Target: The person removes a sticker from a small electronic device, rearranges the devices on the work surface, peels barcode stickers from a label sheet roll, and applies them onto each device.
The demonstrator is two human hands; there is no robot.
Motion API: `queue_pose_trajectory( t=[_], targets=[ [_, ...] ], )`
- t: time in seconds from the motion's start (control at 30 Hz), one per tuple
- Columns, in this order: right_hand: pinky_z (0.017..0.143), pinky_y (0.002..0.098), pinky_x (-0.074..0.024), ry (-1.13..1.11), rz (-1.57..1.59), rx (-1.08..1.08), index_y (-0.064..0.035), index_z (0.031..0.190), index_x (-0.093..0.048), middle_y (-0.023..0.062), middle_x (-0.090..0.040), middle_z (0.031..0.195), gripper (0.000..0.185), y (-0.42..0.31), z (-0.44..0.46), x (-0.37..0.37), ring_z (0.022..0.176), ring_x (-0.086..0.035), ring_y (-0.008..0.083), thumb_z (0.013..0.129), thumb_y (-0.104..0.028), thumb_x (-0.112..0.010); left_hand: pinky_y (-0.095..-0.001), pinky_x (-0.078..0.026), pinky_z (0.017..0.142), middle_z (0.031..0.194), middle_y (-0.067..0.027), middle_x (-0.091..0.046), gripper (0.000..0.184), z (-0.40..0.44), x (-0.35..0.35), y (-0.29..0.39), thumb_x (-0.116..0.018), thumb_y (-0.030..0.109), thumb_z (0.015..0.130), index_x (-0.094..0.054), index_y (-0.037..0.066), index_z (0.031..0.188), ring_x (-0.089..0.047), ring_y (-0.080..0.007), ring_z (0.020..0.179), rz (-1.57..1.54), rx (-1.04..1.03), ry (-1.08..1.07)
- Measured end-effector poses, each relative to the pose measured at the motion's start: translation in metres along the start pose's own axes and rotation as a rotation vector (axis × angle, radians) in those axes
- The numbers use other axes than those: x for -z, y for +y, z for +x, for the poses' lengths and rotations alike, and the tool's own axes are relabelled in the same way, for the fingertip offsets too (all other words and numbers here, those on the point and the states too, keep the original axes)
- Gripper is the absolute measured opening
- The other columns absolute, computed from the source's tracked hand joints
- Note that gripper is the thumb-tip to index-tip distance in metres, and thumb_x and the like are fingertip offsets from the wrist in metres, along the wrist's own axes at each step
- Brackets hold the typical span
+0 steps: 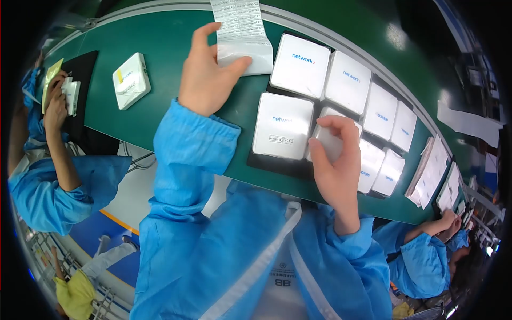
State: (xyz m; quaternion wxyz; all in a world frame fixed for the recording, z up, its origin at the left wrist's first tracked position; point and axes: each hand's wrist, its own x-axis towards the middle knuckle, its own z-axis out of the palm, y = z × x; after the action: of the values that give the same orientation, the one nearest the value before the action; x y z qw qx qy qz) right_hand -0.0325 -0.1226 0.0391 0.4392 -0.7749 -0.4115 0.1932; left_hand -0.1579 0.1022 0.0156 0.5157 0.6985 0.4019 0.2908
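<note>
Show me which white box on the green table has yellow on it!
The lone white box, left of the left hand; the grouped boxes around the right hand show no yellow.

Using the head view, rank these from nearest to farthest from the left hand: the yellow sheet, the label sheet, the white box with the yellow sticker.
1. Label sheet: at the left hand, touched by its thumb.
2. White box with the yellow sticker: alone, to the left.
3. Yellow sheet: far left, by a co-worker's hands.
</note>
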Motion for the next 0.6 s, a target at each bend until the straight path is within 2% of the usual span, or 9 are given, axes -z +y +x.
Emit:
queue_pose_trajectory(
  t=[0.07, 0.13, 0.2, 0.23, 0.27, 0.33, 0.37, 0.53, 0.6],
  targets=[
    [0.095, 0.0379, -0.0393, -0.002, -0.008, 0.018, -0.0050, 0.110, -0.060, 0.0112, -0.058, 0.107, 0.032, 0.000, 0.000, 0.003, 0.103, -0.053, 0.0280, 0.079, 0.002, -0.068, -0.0315, -0.056, 0.089, 0.117, -0.0230, -0.070, 0.058, 0.003, -0.004, 0.004, -0.073, 0.006, 0.090, -0.046, -0.001, 0.141, -0.071, -0.0234, 0.103, 0.119, -0.020, 0.006],
    [0.094, 0.0360, -0.0433, 0.017, 0.073, 0.039, -0.0042, 0.118, -0.061, 0.0115, -0.060, 0.116, 0.039, 0.001, 0.001, 0.009, 0.106, -0.056, 0.0259, 0.080, 0.004, -0.068, -0.0306, -0.056, 0.089, 0.117, -0.0225, -0.070, 0.052, -0.013, 0.001, 0.024, -0.071, 0.003, 0.091, -0.050, -0.001, 0.138, -0.071, -0.0218, 0.102, 0.099, -0.057, 0.024],
    [0.094, 0.0347, -0.0446, 0.002, 0.183, 0.065, -0.0031, 0.123, -0.061, 0.0116, -0.062, 0.119, 0.043, -0.004, 0.007, 0.015, 0.106, -0.057, 0.0245, 0.082, 0.003, -0.068, -0.0305, -0.057, 0.086, 0.113, -0.0190, -0.071, 0.044, -0.039, 0.008, 0.049, -0.064, -0.002, 0.092, -0.052, -0.002, 0.134, -0.071, -0.0214, 0.102, -0.253, -0.042, -0.010],
    [0.093, 0.0335, -0.0460, -0.021, 0.290, 0.080, -0.0021, 0.128, -0.060, 0.0118, -0.064, 0.122, 0.046, -0.009, 0.010, 0.018, 0.106, -0.059, 0.0231, 0.083, 0.003, -0.068, -0.0287, -0.055, 0.090, 0.116, -0.0164, -0.070, 0.040, -0.054, 0.012, 0.063, -0.056, -0.006, 0.096, -0.052, -0.004, 0.136, -0.069, -0.0181, 0.105, -0.328, -0.029, -0.048],
    [0.093, 0.0335, -0.0460, -0.027, 0.293, 0.093, -0.0021, 0.128, -0.060, 0.0118, -0.064, 0.122, 0.046, -0.015, 0.014, 0.018, 0.106, -0.059, 0.0231, 0.083, 0.003, -0.068, -0.0287, -0.055, 0.090, 0.116, -0.0164, -0.070, 0.040, -0.067, 0.013, 0.071, -0.056, -0.006, 0.096, -0.052, -0.004, 0.136, -0.069, -0.0181, 0.105, -0.326, -0.037, -0.035],
    [0.091, 0.0321, -0.0478, -0.209, 0.534, 0.078, 0.0006, 0.133, -0.060, 0.0102, -0.069, 0.116, 0.048, -0.033, 0.021, 0.013, 0.104, -0.061, 0.0197, 0.086, -0.001, -0.071, -0.0289, -0.051, 0.094, 0.119, -0.0176, -0.069, 0.041, -0.087, 0.013, 0.083, -0.055, -0.001, 0.099, -0.052, -0.004, 0.139, -0.066, -0.0189, 0.109, -0.404, 0.032, -0.166],
    [0.088, 0.0306, -0.0507, -0.247, 0.575, 0.031, 0.0046, 0.127, -0.064, 0.0091, -0.073, 0.104, 0.038, -0.041, 0.021, 0.011, 0.098, -0.065, 0.0165, 0.091, -0.004, -0.071, -0.0290, -0.048, 0.098, 0.120, -0.0169, -0.068, 0.040, -0.095, 0.013, 0.087, -0.052, -0.001, 0.100, -0.052, -0.005, 0.139, -0.064, -0.0186, 0.112, -0.412, 0.077, -0.203],
    [0.088, 0.0293, -0.0539, -0.288, 0.757, -0.097, 0.0083, 0.120, -0.068, 0.0129, -0.074, 0.105, 0.026, -0.047, 0.011, 0.010, 0.099, -0.069, 0.0157, 0.097, -0.005, -0.065, -0.0308, -0.049, 0.099, 0.120, -0.0172, -0.069, 0.045, -0.119, 0.014, 0.090, -0.057, -0.002, 0.096, -0.050, -0.004, 0.140, -0.065, -0.0217, 0.114, -0.482, 0.037, -0.180],
    [0.088, 0.0290, -0.0542, -0.299, 0.725, -0.115, 0.0083, 0.119, -0.068, 0.0134, -0.074, 0.106, 0.026, -0.046, 0.008, 0.012, 0.099, -0.069, 0.0162, 0.097, -0.005, -0.065, -0.0329, -0.051, 0.098, 0.120, -0.0183, -0.068, 0.051, -0.125, 0.018, 0.087, -0.062, -0.007, 0.091, -0.048, -0.004, 0.141, -0.066, -0.0230, 0.114, -0.286, -0.011, -0.224]
  ],
)
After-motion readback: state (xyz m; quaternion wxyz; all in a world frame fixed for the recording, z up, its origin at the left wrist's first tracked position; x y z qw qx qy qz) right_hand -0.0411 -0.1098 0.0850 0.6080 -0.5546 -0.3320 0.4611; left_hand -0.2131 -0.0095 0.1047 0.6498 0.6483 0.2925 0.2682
